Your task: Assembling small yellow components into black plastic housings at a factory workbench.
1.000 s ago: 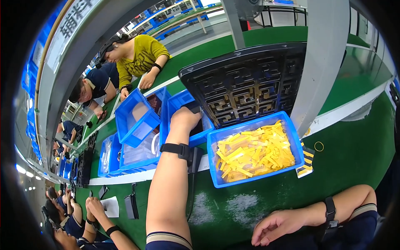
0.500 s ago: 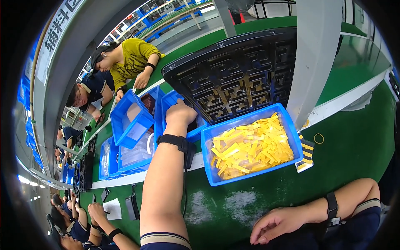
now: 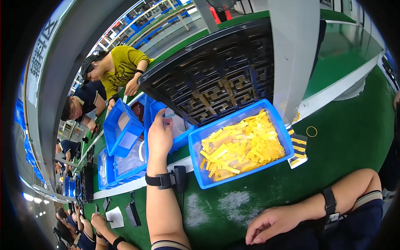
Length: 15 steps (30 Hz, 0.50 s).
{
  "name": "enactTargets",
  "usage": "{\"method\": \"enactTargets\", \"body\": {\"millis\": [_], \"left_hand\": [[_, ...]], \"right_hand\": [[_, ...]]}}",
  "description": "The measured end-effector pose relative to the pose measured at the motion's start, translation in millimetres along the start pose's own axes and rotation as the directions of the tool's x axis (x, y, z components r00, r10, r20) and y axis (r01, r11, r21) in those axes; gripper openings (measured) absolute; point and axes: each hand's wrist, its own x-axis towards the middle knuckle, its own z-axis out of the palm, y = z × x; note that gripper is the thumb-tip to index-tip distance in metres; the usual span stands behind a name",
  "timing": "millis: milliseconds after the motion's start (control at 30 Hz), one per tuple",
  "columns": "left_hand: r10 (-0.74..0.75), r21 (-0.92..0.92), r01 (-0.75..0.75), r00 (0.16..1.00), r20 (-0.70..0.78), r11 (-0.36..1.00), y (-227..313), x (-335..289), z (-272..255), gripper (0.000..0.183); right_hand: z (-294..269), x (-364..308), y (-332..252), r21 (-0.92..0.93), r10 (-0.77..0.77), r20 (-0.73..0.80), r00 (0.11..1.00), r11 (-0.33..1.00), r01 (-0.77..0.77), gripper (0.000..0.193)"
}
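The left hand [image 3: 160,135] is held at the far left, over an open blue plastic bin [image 3: 180,143] in which pale, translucent material is contained; its fingers are partly bent, and whether anything is pinched cannot be told. The right hand [image 3: 273,223] is held relaxed at the near right of the green table [image 3: 350,133], its fingers loosely bent and unclenched. Between the hands, a rectangular blue plastic box [image 3: 239,179] is filled with flat yellow strips [image 3: 243,146]. Behind it, a black moulded plastic tray [image 3: 216,75] is stood tilted beside a grey metal post [image 3: 293,62]. To the box's right, a yellow-and-black striped card [image 3: 298,148] is seen.
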Motion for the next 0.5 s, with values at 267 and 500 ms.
{"method": "enactTargets", "body": {"millis": [267,500], "left_hand": [[-0.055,0.030,0.052,0.991,0.120,0.998,-19.7,9.0,0.4,0.055],[0.081,0.047,-0.098,0.957,0.278,0.994,-26.6,20.0,3.5,0.062]], "right_hand": [[4.4,6.4,0.7,-0.105,-0.163,-0.031,0.986,0.982,0.159,0.019],[6.1,5.0,5.5,-0.121,-0.194,-0.067,0.979,0.975,0.185,0.019]]}}
